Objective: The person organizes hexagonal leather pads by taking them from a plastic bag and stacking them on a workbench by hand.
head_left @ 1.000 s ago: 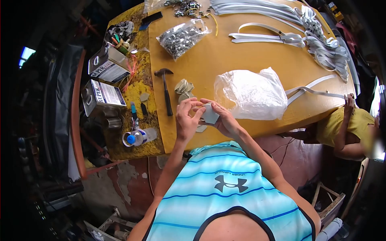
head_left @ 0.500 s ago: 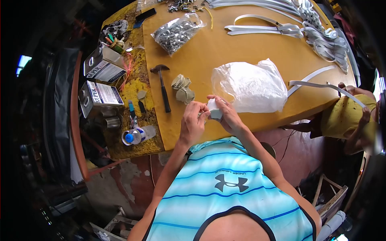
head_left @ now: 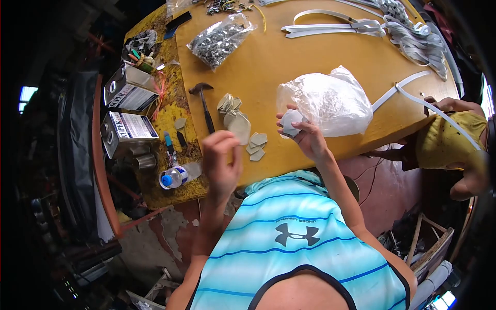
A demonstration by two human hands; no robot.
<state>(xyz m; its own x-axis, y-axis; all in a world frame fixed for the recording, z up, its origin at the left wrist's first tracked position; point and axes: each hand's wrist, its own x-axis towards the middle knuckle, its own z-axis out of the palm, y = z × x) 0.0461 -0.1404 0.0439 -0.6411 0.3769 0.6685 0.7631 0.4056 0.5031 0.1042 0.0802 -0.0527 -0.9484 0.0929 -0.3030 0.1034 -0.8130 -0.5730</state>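
Plastic bag point(head_left: 338, 103) lies beside the right hand point(head_left: 309, 138), which grips a pale polygonal piece point(head_left: 292, 123); blurred left hand's point(head_left: 219, 157) hold unclear.

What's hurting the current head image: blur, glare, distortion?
Head view: left hand blurred, right hand clearer; bright highlights on the white plastic bag; wide-angle distortion seems to bow the table edge; corners fall to black.
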